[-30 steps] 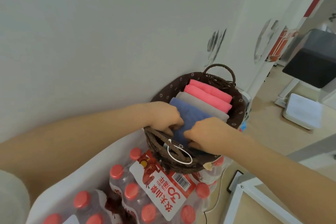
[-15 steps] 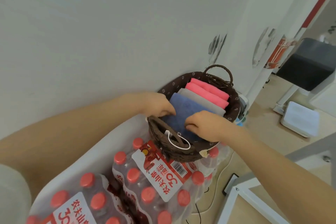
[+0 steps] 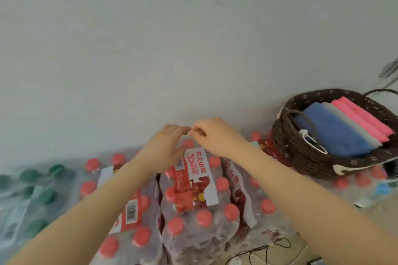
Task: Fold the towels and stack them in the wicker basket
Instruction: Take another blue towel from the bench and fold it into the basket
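Folded towels (image 3: 336, 131) in basket (image 3: 301, 146), well right of both hands: left (image 3: 165, 146) relaxed, right (image 3: 215, 135) curled, empty.

A storeroom corner, it seems: wrapped packs of bottled water (image 3: 193, 196) stacked under the fingers (image 3: 185, 129), against a bare wall (image 3: 150, 38).

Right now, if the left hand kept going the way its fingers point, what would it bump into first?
Most likely the right hand: the left hand points up and to the right, its fingertips almost at the right hand's curled fingers. Beyond that stands the pale wall, though depth is hard to judge from this one view.
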`<state>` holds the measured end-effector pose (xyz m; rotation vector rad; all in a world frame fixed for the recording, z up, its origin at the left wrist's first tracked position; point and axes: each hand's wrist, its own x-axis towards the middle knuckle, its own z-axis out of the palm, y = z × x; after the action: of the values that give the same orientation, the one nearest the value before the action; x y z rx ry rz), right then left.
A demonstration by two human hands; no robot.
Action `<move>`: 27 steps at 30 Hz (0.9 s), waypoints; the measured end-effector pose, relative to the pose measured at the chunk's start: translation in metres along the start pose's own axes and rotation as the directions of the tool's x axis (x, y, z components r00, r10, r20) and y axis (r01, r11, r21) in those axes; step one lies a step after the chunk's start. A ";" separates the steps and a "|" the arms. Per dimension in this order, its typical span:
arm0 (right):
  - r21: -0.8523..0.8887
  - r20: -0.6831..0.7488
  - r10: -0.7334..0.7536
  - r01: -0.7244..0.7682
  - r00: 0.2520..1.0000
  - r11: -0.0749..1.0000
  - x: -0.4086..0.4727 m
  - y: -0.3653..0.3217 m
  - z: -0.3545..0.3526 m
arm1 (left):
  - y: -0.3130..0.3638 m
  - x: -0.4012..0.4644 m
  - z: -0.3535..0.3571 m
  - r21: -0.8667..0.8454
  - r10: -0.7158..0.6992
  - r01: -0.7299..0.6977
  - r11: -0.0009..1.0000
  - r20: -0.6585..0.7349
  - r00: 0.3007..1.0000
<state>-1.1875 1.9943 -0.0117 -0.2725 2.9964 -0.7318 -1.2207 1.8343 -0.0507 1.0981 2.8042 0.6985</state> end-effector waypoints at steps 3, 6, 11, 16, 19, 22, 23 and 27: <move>-0.043 0.151 -0.116 0.124 0.982 0.991 0.012 -0.054 0.053 | -0.029 -0.088 -0.009 0.023 -0.227 0.229 0.973 -0.048 0.973; 0.004 0.272 -0.312 0.323 0.910 0.946 -0.003 -0.134 0.100 | -0.046 -0.188 -0.024 -0.027 -0.451 0.451 0.892 -0.108 0.886; 0.130 0.457 -0.548 0.557 0.701 0.821 -0.069 -0.278 0.184 | -0.045 -0.396 -0.044 -0.084 -0.728 0.727 0.682 -0.175 0.663; 0.247 0.561 -0.711 0.734 0.424 0.633 -0.170 -0.415 0.275 | 0.001 -0.610 -0.037 -0.266 -0.933 0.902 0.340 -0.215 0.288; 0.307 0.624 -0.745 0.801 0.238 0.513 -0.236 -0.487 0.319 | 0.041 -0.713 -0.027 -0.412 -0.974 0.903 0.118 -0.223 0.025; 0.359 0.656 -0.749 0.833 0.095 0.421 -0.288 -0.547 0.353 | 0.067 -0.790 -0.026 -0.523 -0.955 0.852 -0.020 -0.243 -0.172; 0.382 0.655 -0.753 0.833 0.061 0.399 -0.304 -0.565 0.363 | 0.072 -0.812 -0.027 -0.557 -0.942 0.829 -0.056 -0.244 -0.228; 0.479 0.643 -0.765 0.786 -0.010 0.392 -0.356 -0.628 0.406 | 0.078 -0.885 -0.034 -0.637 -0.890 0.760 -0.130 -0.263 -0.372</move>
<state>-0.7030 1.3267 -0.0818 -1.8448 1.6427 -0.3374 -0.5176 1.2911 -0.0892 -1.9093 2.5564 1.0693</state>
